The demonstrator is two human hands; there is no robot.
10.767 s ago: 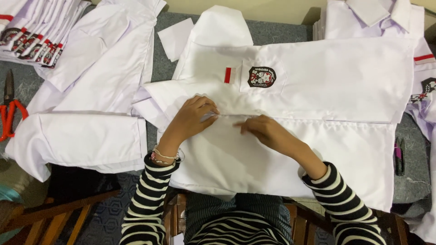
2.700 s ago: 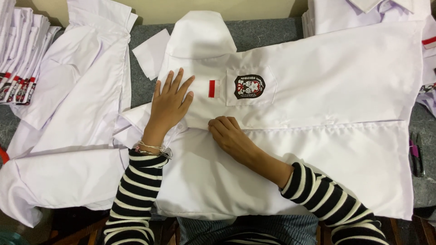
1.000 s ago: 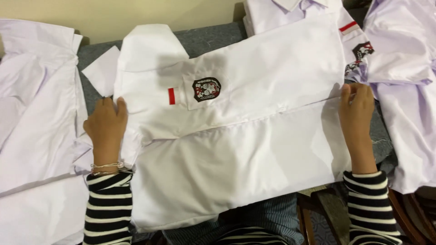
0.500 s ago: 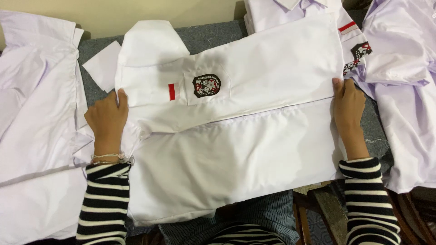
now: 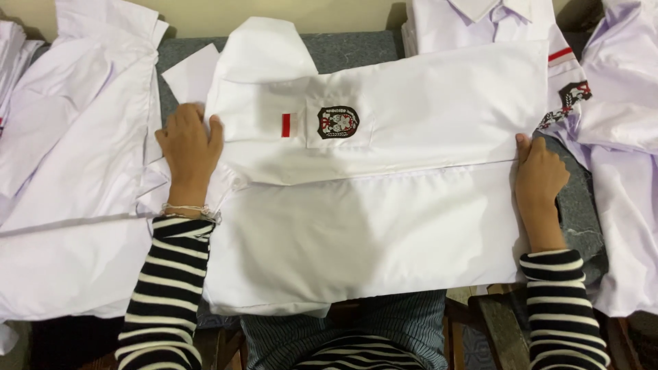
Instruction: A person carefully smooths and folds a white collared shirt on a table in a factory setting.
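A white shirt (image 5: 384,226) lies spread sideways on the grey table, its pocket carrying a dark crest (image 5: 338,122) and a small red tab (image 5: 286,125). My left hand (image 5: 188,147) grips the shirt's left edge near the collar end. At the opposite side, my right hand (image 5: 540,175) pinches the right edge where the placket seam ends. Both forearms wear black-and-white striped sleeves. A thin bracelet sits on my left wrist.
More white shirts lie on the left (image 5: 75,171), at the back right (image 5: 493,24) and along the right edge (image 5: 620,130), one showing a crest (image 5: 565,103). A loose white fabric piece (image 5: 188,75) lies behind my left hand. A wooden chair arm (image 5: 504,336) shows below.
My hands went from the shirt's middle out to its two ends. Over the last second they gripped the edges and the shirt lifted slightly toward the far side.
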